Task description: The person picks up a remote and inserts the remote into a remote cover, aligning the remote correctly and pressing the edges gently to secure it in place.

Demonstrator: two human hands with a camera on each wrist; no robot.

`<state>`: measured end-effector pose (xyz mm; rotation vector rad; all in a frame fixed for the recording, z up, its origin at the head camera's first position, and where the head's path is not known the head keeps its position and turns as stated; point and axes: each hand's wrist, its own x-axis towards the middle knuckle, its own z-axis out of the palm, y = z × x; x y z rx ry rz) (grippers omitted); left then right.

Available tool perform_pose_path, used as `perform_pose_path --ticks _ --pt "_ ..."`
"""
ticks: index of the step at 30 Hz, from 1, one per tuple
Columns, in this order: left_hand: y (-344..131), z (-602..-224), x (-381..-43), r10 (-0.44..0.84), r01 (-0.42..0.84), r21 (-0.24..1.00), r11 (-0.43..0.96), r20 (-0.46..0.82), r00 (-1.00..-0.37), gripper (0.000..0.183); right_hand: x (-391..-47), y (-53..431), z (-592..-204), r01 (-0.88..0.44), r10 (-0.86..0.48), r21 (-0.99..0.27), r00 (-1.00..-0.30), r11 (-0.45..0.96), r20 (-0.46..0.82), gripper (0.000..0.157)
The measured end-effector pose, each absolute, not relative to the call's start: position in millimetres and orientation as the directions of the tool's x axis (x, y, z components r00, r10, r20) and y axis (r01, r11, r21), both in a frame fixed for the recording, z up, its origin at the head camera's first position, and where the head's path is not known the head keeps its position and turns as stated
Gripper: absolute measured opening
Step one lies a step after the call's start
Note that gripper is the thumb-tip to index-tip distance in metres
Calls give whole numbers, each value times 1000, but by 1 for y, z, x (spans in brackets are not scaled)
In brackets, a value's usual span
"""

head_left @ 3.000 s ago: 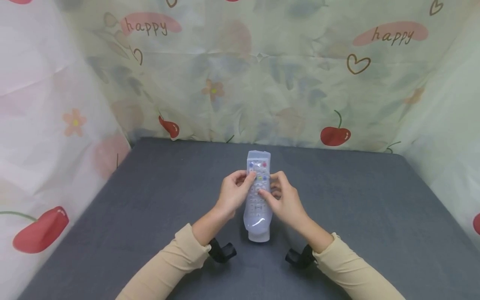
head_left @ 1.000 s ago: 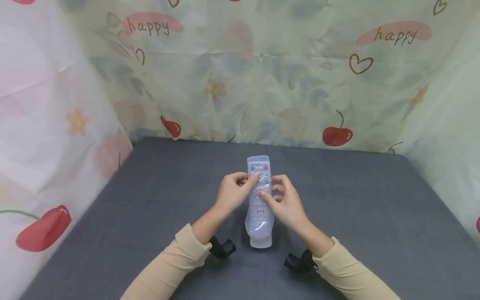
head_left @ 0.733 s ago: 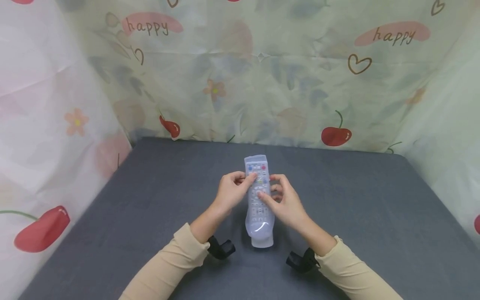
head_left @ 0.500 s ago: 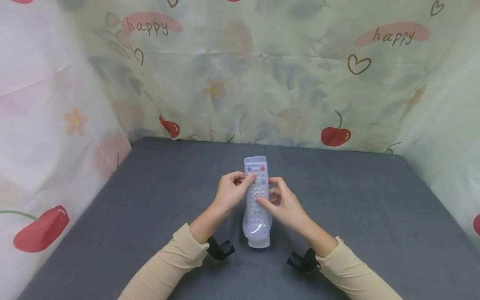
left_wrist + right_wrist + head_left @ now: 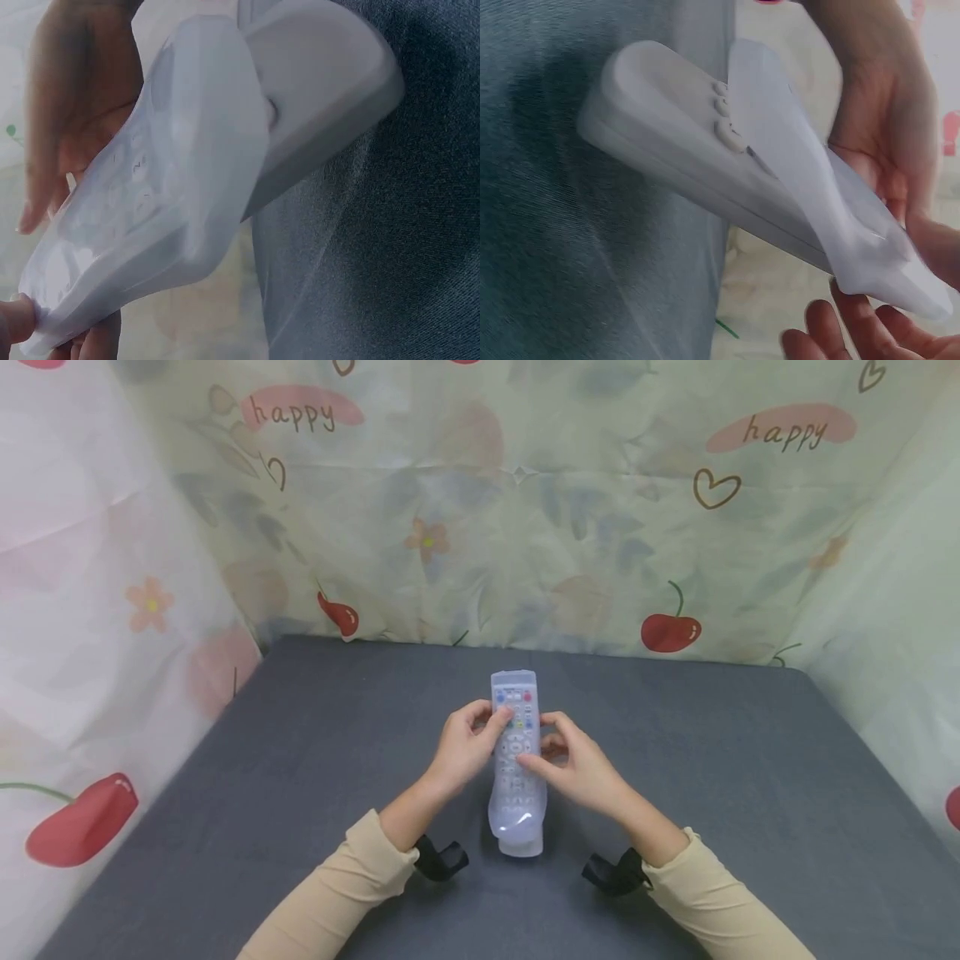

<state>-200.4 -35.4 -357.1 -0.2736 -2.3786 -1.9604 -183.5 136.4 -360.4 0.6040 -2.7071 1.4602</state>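
Note:
A white remote control (image 5: 521, 847) sits partly inside a translucent cover (image 5: 517, 823), mid-table and close over the cloth. Its bare near end sticks out of the cover; at the far end the cover reaches past the keys. My left hand (image 5: 459, 745) pinches the cover's upper left side, thumb on the front. On the right edge, my right hand (image 5: 588, 770) holds it with the thumb over the keys and fingers behind. In the right wrist view, the right fingertips (image 5: 817, 322) are spread along the cover's edge, and the cover (image 5: 795, 150) stands away from the remote's key face.
Dark grey cloth covers the table (image 5: 337, 693). Around it hang printed curtains (image 5: 517, 552) with cherries and the word happy. Black straps with mounts (image 5: 441, 858) are on both wrists, low over the table.
The remote and its cover have shifted slightly toward me since the earliest frame. My right hand has slid a little down along the cover, while the left keeps its pinch.

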Motion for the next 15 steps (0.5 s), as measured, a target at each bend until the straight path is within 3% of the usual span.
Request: perform_pose_path --ticks 7,15 --pt "-34 -359 -201 100 185 966 182 169 -981 28 -191 141 -348 -276 -240 -857 -953 436 185 29" --pt "-37 -355 -195 185 224 947 231 183 -965 29 -189 140 -347 -341 -214 -818 -939 463 270 21"
